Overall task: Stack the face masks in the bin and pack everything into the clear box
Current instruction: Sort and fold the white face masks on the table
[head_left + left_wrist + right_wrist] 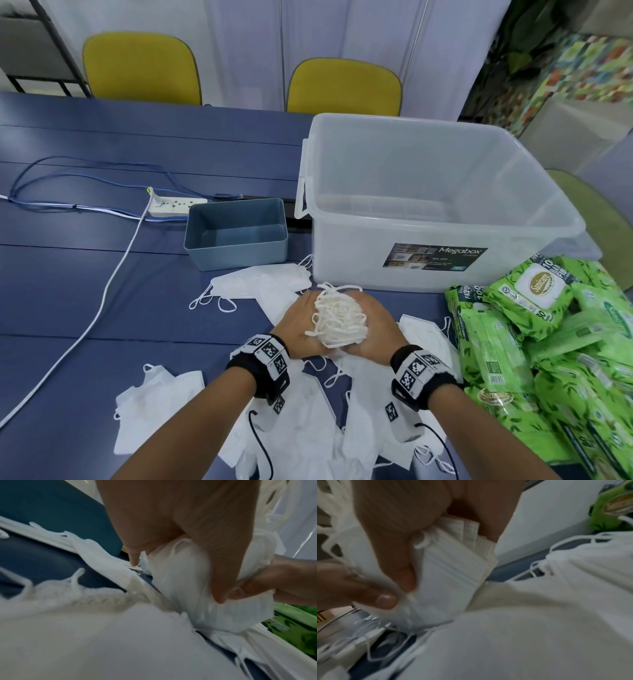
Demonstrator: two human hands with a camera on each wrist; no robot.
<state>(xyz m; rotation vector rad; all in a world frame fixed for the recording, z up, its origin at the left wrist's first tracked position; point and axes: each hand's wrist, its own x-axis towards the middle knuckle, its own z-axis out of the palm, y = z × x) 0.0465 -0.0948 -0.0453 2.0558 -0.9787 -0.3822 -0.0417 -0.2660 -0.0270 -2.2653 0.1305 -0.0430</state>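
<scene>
Head view: a person's left hand (299, 320) and right hand (371, 329) press a stack of white face masks (337, 322) between them, just above a blue table (68, 294), the tangled ear loops bunched on top. Both hands are clamped on the stack from either side, fingers curled round it. The left wrist view shows the thumb and fingers (221, 574) pinching the folded masks, with the other hand's fingers meeting them from the right; the right wrist view shows the same grip, a thumb (385, 600) pressed on the white fabric (450, 581). One small blue bin (236, 233) stands empty beyond the hands, to the left. One large clear box (442, 205), labelled Megabox and also empty, stands beside the bin on its right. Loose masks (260, 281) lie scattered on the table around and under the forearms; an exact count cannot be made, as they overlap. A heap of green wet-wipe packs (537, 298) sits at the right, just beside the clear box; at least five are visible. Two yellow chairs (142, 66) stand at the table's far edge. One white power strip (174, 205) with cables lies left of the bin.
</scene>
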